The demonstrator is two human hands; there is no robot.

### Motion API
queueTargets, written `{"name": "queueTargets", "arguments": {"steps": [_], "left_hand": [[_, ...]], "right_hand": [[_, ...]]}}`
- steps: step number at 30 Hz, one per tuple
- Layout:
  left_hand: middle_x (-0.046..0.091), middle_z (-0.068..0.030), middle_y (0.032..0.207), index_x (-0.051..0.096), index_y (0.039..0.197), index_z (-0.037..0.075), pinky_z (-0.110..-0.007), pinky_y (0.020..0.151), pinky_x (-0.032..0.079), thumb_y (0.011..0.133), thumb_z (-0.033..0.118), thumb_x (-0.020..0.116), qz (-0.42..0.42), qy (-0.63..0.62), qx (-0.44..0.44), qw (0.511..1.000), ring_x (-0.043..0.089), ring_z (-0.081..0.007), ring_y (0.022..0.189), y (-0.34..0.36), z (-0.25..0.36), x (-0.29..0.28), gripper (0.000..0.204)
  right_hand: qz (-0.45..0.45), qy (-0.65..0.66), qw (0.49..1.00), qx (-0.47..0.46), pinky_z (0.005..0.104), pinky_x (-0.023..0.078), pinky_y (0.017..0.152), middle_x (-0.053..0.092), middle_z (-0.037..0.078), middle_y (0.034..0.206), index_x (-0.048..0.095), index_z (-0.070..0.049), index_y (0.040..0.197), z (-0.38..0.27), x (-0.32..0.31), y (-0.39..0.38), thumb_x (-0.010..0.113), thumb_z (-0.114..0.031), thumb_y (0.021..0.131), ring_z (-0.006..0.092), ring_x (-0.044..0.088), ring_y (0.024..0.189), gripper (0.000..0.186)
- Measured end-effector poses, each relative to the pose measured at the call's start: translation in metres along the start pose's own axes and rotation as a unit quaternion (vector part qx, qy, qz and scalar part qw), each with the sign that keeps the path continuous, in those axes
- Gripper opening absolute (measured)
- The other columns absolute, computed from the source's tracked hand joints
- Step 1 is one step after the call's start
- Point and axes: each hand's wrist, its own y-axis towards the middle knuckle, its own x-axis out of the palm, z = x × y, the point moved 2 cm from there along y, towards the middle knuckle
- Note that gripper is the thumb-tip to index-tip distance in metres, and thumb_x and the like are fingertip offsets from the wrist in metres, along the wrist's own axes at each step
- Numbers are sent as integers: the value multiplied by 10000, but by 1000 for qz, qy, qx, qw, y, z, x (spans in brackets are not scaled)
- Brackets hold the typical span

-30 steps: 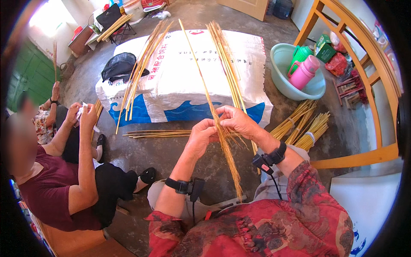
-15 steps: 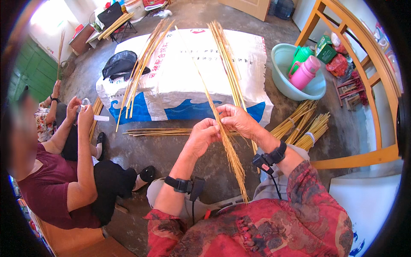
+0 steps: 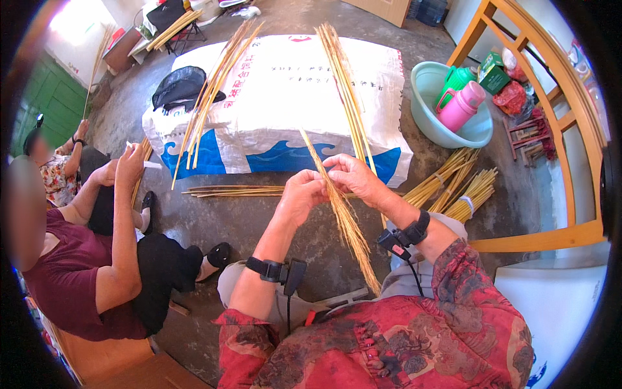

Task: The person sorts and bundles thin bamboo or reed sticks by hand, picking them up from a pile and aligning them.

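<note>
My left hand [image 3: 306, 189] and my right hand [image 3: 346, 175] pinch a dried grass stalk [image 3: 350, 233] with a feathery head, held slantwise over my lap, head toward me. My fingers are bent round its middle, a little apart from each other. Beyond them lies a white woven sack [image 3: 278, 91] with a blue wave band, bearing a stalk bundle on the left [image 3: 206, 110], another on the right [image 3: 343, 91] and a dark crumpled cloth [image 3: 178, 87]. More stalks [image 3: 233, 191] lie along its near edge on the floor.
A co-worker [image 3: 84, 279] in maroon sits at left holding a white strip; another person [image 3: 55, 181] sits behind them. At right are tied stalk bundles [image 3: 470, 201], a teal basin [image 3: 427, 117] holding two flasks [image 3: 457, 110], and a wooden frame [image 3: 570, 230].
The far end of my held stalk now reaches much less far over the sack, and my hands have shifted slightly left. The maroon-clad co-worker's hands have moved and risen a little.
</note>
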Motion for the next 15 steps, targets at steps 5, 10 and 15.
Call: {"name": "queueTargets", "arguments": {"steps": [5,10,15], "left_hand": [[547,-38,726,488,807,64,-289,588,481,788,77,538,16,15,5,1000,538,-120,624,5,-6,-1,55],[546,-49,777,483,859,52,-297,601,487,746,88,573,44,25,5,999,548,-140,653,2,-6,-4,149],[556,-77,834,467,921,33,-336,638,503,710,102,600,50,25,9,998,565,-171,708,5,-7,-1,259]], "right_hand": [[-17,-53,998,29,228,464,624,552,60,849,427,-10,1090,-1,-3,-5,547,-78,766,118,558,740,352],[-39,-39,998,42,221,461,612,557,65,834,421,-2,1090,6,-3,5,564,-58,739,122,558,714,384],[-36,1,999,40,227,477,619,564,83,831,401,-21,1111,12,-7,4,573,-29,728,136,579,727,420]]}}
